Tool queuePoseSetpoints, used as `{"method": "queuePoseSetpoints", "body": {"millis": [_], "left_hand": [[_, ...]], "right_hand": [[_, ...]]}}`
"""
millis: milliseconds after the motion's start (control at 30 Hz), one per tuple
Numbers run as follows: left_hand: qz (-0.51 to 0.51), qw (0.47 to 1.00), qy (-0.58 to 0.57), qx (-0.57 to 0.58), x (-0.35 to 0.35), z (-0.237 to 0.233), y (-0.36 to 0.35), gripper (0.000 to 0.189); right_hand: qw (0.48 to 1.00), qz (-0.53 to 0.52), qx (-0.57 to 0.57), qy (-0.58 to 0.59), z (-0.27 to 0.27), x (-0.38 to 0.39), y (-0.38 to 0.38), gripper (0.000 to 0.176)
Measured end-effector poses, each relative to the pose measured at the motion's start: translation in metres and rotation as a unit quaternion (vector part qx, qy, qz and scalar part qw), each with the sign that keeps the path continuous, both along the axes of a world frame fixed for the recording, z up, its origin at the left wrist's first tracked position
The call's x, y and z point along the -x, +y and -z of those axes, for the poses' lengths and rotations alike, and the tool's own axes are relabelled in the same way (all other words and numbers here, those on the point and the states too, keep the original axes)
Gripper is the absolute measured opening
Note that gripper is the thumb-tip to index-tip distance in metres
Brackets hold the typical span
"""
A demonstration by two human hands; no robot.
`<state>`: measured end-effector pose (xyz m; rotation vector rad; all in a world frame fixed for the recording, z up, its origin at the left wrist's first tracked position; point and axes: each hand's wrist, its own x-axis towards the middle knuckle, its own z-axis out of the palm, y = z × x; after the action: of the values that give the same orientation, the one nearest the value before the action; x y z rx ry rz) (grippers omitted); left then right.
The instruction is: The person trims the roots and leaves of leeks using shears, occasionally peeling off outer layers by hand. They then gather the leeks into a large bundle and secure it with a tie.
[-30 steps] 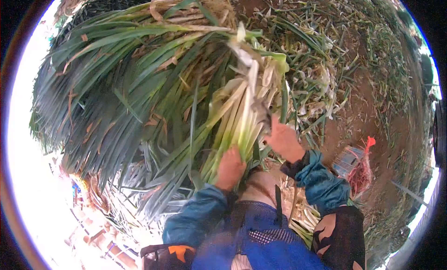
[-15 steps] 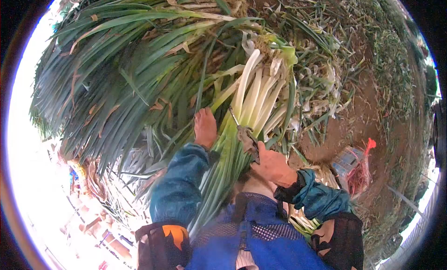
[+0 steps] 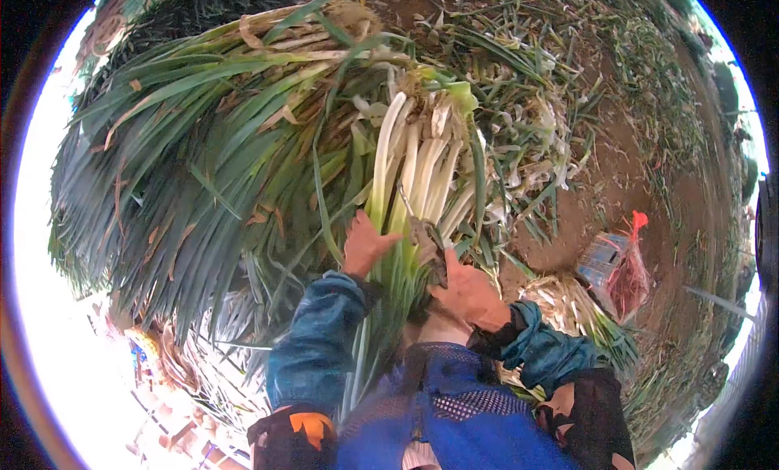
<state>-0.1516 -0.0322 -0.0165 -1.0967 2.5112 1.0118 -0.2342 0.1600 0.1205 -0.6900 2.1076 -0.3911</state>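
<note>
A bunch of green onions (image 3: 418, 166) lies in front of me, white stalks and roots pointing away, green leaves running down toward my lap. At its left side my left hand (image 3: 367, 244) grips the stalks, the thumb lying across them and some fingers hidden. My right hand (image 3: 469, 290) is closed round a muddy hand tool (image 3: 428, 244) with a thin pointed tip, held over the right side of the bunch. What kind of tool it is cannot be made out.
A large heap of green onions (image 3: 187, 170) spreads on the left. Leaf scraps (image 3: 535, 137) litter the brown soil (image 3: 617, 178). At right lie a smaller bunch of onions (image 3: 580, 304) and a clear bag (image 3: 627, 279) with reddish strings.
My left hand has shifted down along the bunch and its thumb now reaches over the stalks. The right hand keeps the tool, nearly unmoved. The view has turned slightly right.
</note>
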Motion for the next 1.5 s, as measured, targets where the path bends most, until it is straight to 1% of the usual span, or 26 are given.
{"method": "queuePoseSetpoints", "body": {"millis": [33, 133, 167, 200, 267, 300, 400, 500, 600, 633, 733, 767, 867, 967, 1067, 1100, 1167, 1233, 1267, 1333, 1367, 1467, 1500], "left_hand": [[-0.017, 0.997, -0.033, -0.062, 0.005, -0.003, -0.004, 0.066], [-0.052, 0.984, 0.051, -0.163, 0.001, -0.01, -0.023, 0.052], [-0.062, 0.977, 0.095, -0.179, -0.002, -0.013, -0.03, 0.034], [-0.058, 0.968, 0.114, -0.216, -0.004, -0.013, -0.039, 0.032], [-0.051, 0.943, 0.148, -0.294, -0.012, -0.009, -0.052, 0.029], [-0.092, 0.926, 0.146, -0.335, -0.008, -0.031, -0.049, 0.025], [-0.164, 0.903, 0.123, -0.378, -0.005, -0.046, -0.049, 0.025], [-0.18, 0.902, 0.127, -0.373, -0.005, -0.037, -0.046, 0.033], [-0.188, 0.893, 0.137, -0.386, -0.008, -0.035, -0.039, 0.038], [-0.202, 0.891, 0.141, -0.382, -0.006, -0.04, -0.035, 0.038], [-0.206, 0.89, 0.143, -0.38, 0.001, -0.052, -0.03, 0.038], [-0.214, 0.892, 0.138, -0.375, 0.004, -0.057, -0.027, 0.038], [-0.193, 0.907, 0.136, -0.349, 0.002, -0.048, -0.03, 0.038], [-0.213, 0.902, 0.096, -0.363, 0.003, -0.054, -0.03, 0.038], [-0.159, 0.906, 0.148, -0.363, 0.002, -0.069, -0.026, 0.037], [-0.176, 0.901, 0.146, -0.369, 0.005, -0.073, -0.024, 0.037], [-0.211, 0.89, 0.14, -0.379, 0.009, -0.083, -0.019, 0.036], [-0.235, 0.867, 0.136, -0.419, 0.012, -0.09, -0.018, 0.036], [-0.248, 0.853, 0.134, -0.44, 0.012, -0.092, -0.017, 0.036], [-0.244, 0.857, 0.129, -0.434, 0.007, -0.087, -0.01, 0.037], [-0.243, 0.86, 0.125, -0.431, 0.003, -0.085, -0.008, 0.037], [-0.254, 0.86, 0.109, -0.43, 0.002, -0.086, -0.003, 0.037], [-0.234, 0.875, 0.118, -0.408, 0.0, -0.08, -0.001, 0.038]], "right_hand": [[1.0, -0.008, 0.012, 0.007, -0.003, -0.001, 0.004, 0.063], [0.998, -0.042, 0.049, 0.021, -0.005, -0.007, 0.016, 0.066], [0.996, -0.056, 0.065, 0.022, 0.001, -0.008, 0.017, 0.068], [0.994, -0.068, 0.082, 0.025, 0.008, -0.009, 0.017, 0.07], [0.996, -0.058, 0.063, 0.025, 0.025, 0.002, 0.007, 0.072], [0.997, -0.053, 0.053, 0.025, 0.03, 0.007, 0.002, 0.073], [0.995, -0.054, 0.077, 0.036, 0.021, 0.012, -0.005, 0.072], [0.993, -0.072, 0.093, 0.032, 0.018, 0.006, -0.006, 0.061], [0.995, -0.027, 0.076, 0.063, 0.048, 0.026, -0.024, 0.047], [0.995, 0.002, 0.076, 0.067, 0.06, 0.037, -0.033, 0.039], [0.99, 0.028, 0.1, 0.092, 0.079, 0.063, -0.049, 0.043], [0.99, 0.016, 0.108, 0.093, 0.08, 0.068, -0.047, 0.043], [0.994, -0.005, 0.076, 0.072, 0.05, 0.059, -0.04, 0.042], [0.998, -0.017, 0.04, 0.044, 0.041, 0.068, -0.045, 0.038], [0.988, 0.029, 0.11, 0.102, 0.085, 0.096, -0.063, 0.034], [0.992, 0.039, 0.064, 0.1, 0.092, 0.109, -0.074, 0.032], [0.99, 0.037, 0.082, 0.112, 0.102, 0.126, -0.084, 0.031], [0.986, 0.046, 0.103, 0.126, 0.104, 0.126, -0.086, 0.028], [0.988, 0.046, 0.092, 0.113, 0.104, 0.122, -0.083, 0.027], [0.992, 0.048, 0.072, 0.092, 0.088, 0.115, -0.078, 0.026], [0.989, 0.044, 0.104, 0.091, 0.089, 0.108, -0.072, 0.027], [0.989, 0.02, 0.106, 0.097, 0.092, 0.109, -0.065, 0.029], [0.992, 0.018, 0.055, 0.108, 0.096, 0.118, -0.073, 0.031]]}}
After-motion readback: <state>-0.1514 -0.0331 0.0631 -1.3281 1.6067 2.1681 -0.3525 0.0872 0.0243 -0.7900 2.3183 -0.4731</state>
